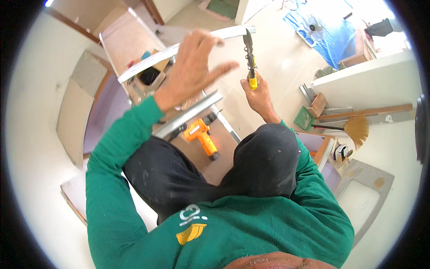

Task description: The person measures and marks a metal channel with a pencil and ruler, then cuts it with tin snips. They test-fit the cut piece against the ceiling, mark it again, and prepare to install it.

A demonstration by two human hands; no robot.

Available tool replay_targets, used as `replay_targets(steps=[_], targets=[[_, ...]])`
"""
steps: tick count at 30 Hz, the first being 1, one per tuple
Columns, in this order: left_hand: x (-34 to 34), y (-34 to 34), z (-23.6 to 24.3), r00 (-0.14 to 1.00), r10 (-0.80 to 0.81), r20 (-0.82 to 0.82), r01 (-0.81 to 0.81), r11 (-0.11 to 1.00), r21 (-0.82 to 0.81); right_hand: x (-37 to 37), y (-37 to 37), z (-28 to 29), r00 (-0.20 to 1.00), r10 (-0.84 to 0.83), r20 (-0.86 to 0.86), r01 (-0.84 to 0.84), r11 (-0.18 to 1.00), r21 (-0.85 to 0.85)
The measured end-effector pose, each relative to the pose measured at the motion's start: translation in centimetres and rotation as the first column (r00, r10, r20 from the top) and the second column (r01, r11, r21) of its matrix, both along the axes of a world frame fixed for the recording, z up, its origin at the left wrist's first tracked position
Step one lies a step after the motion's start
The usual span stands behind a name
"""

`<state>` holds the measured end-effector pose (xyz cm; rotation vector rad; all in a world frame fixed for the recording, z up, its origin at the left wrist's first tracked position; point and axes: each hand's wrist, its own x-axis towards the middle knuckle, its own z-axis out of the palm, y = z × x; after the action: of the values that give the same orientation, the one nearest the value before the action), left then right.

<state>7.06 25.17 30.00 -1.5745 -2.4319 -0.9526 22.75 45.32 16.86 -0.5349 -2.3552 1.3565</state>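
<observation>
Nearest, one orange drill (197, 131) lies between the two bent knees (271, 154), and just beyond it is one short, grey metal channel (190, 113). The left hand (188, 71) is raised with thumb and fingers spread, slightly blurred; the right hand (260, 96) wraps around one pair of yellow-handled snips (249, 56), whose dark, slender blades point away. Farther, one long, pale metal strip (148, 64) crosses behind the left hand, its right end at the blades; whether they touch, I cannot tell

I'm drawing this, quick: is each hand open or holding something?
Left hand: open, spread wide, a bit blurred, gripping nothing.
Right hand: closed, holding yellow-handled dark metal snips.
</observation>
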Motion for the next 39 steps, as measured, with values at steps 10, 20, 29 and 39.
replay_targets(steps=[10,20,29,39], targets=[[-9.7,6.8,3.8,0.093,-0.674,0.733,-0.747,0.439,0.499,-4.2,-1.8,5.3,0.994,0.094,-0.057,-0.097,0.994,-0.058],[-15.7,7.4,7.6,0.441,-0.615,0.654,-0.602,0.337,0.724,1.3,-1.8,3.3,0.851,0.502,0.156,-0.385,0.798,-0.463],[-16.1,6.6,6.7,0.334,-0.677,0.656,-0.543,0.431,0.721,1.3,-1.1,5.1,0.904,0.4,0.152,-0.374,0.911,-0.173],[-14.2,6.6,6.5,0.177,-0.689,0.703,-0.365,0.617,0.697,2.1,-0.7,6.2,0.787,0.562,0.253,-0.508,0.824,-0.25]])
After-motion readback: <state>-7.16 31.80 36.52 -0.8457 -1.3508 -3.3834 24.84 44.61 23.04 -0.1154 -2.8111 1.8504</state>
